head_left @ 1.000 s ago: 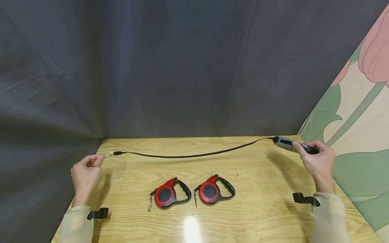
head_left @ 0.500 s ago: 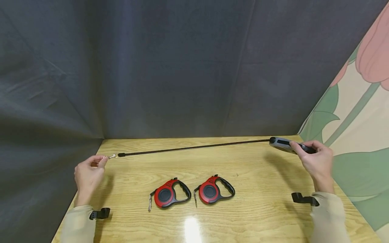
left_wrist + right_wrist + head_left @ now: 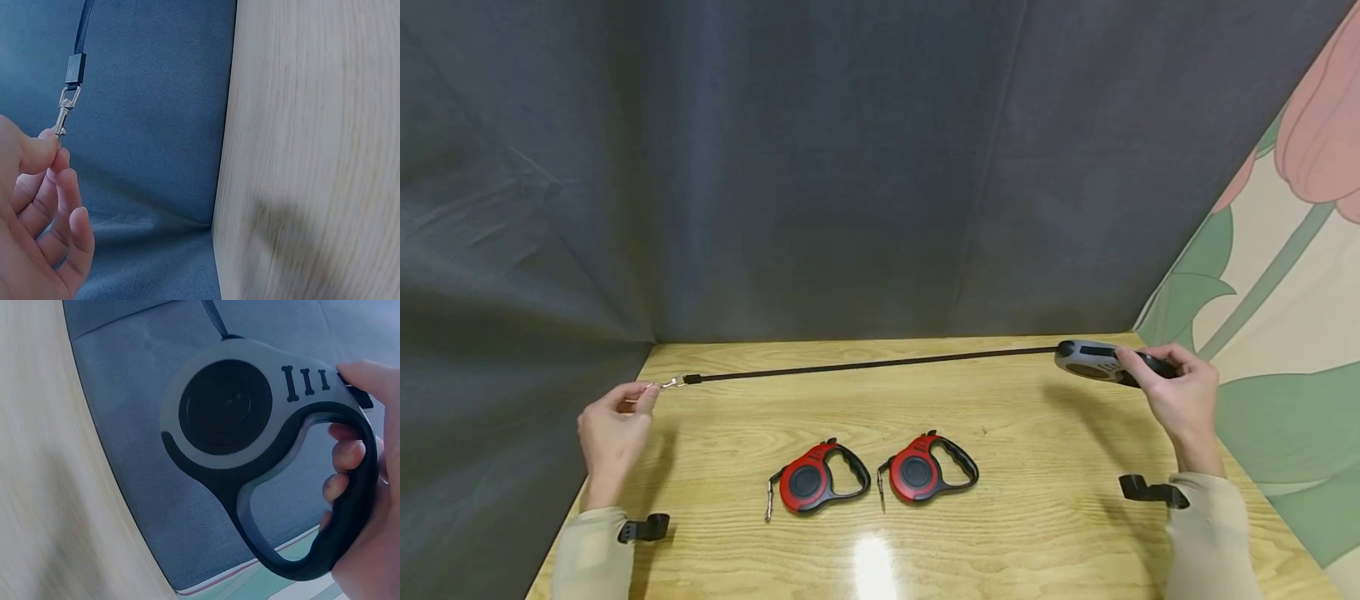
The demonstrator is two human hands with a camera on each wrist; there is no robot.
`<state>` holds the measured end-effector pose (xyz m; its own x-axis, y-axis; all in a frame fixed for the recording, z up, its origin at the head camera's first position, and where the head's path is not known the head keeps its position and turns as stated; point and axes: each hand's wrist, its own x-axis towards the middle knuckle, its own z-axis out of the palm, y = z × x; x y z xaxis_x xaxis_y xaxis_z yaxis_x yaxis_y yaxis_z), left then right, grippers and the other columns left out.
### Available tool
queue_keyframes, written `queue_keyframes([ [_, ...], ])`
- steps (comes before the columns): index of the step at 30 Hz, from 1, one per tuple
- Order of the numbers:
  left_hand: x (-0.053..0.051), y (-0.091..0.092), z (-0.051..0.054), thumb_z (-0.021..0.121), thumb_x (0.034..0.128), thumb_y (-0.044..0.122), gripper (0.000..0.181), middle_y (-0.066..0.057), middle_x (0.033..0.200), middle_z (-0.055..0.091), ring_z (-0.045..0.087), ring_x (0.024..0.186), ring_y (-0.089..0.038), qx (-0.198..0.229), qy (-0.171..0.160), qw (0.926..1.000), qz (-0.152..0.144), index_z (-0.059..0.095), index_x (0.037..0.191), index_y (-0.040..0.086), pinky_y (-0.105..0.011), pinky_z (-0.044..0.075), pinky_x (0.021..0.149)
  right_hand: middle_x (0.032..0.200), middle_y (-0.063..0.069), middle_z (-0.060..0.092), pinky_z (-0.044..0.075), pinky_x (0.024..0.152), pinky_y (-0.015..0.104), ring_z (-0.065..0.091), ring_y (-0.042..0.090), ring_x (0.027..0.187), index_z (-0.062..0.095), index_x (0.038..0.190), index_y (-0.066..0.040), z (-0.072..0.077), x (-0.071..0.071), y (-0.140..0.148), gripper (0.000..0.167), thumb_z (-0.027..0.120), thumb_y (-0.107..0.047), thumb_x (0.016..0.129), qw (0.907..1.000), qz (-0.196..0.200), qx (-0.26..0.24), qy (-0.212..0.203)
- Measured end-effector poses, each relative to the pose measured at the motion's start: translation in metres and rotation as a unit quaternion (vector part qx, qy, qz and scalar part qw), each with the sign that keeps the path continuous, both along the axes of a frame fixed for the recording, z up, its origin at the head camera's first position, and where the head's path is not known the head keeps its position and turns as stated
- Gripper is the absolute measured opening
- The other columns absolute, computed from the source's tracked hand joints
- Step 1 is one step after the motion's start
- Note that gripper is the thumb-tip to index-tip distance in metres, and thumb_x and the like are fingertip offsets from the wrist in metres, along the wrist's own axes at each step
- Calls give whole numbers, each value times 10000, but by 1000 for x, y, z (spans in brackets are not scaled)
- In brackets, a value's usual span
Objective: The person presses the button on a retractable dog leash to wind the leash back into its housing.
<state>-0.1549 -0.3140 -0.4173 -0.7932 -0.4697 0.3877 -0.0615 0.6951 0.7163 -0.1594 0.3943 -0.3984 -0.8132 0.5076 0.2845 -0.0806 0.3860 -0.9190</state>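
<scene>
My right hand point(image 3: 1187, 400) grips the black handle of a grey retractable dog leash point(image 3: 219, 406), fingers curled through the loop and thumb by the button on top. A black strap point(image 3: 865, 364) runs from its case leftward above the table, stretched nearly straight. At the strap's far end, my left hand point(image 3: 613, 429) pinches a silver snap hook point(image 3: 62, 115) between thumb and forefinger. The other left fingers curl loosely beneath. Two red and black retractable leashes, a left one point(image 3: 801, 492) and a right one point(image 3: 912, 492), lie side by side on the table below the strap.
The wooden table point(image 3: 1015, 542) meets a dark grey cloth point(image 3: 850, 208) at its back and left. A flower-patterned cloth point(image 3: 1292, 358) hangs at the right. Each red leash has a metal clip on its left side.
The strap sagged a second ago and is now pulled taut. The right hand has shifted slightly left with the grey leash, whose side has turned more into view.
</scene>
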Motion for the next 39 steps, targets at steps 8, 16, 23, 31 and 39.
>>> queue_keyframes([
  [8,-1,-1,0,778,976,264,247,484,640,472,484,590,191,124,85,9999,-39,819,1044,30,-123,359,607,735,-231,701,468,592,132,615,-19,664,805,891,-147,-1,-1,1,50,849,-126,901,9995,296,107,-90],
  [16,-4,4,1,771,983,263,239,449,698,513,495,633,205,104,-10,9999,-94,823,1047,39,-114,387,627,760,-245,726,473,606,139,635,-29,685,813,921,-104,-2,-3,-4,26,800,-89,938,9970,710,294,74],
  [23,-3,7,2,764,989,266,226,323,732,614,495,645,191,50,-53,9999,-73,827,1051,57,-130,387,645,761,-248,734,471,594,150,654,-18,683,809,954,-58,-1,-2,-9,40,785,-90,954,9953,860,410,152],
  [31,-4,9,1,774,980,225,204,479,702,484,496,650,203,69,100,9998,-152,822,1047,38,-102,392,627,816,-269,733,470,607,160,645,-24,712,806,971,-62,-2,1,-7,68,799,-128,958,9895,1242,745,-8],
  [39,-5,11,2,780,970,182,189,473,754,477,498,681,208,16,203,9994,-280,817,1059,19,-69,406,618,859,-285,745,494,651,128,673,-47,759,813,1028,-70,-2,-2,-10,88,799,-121,958,9870,1419,754,-33],
])
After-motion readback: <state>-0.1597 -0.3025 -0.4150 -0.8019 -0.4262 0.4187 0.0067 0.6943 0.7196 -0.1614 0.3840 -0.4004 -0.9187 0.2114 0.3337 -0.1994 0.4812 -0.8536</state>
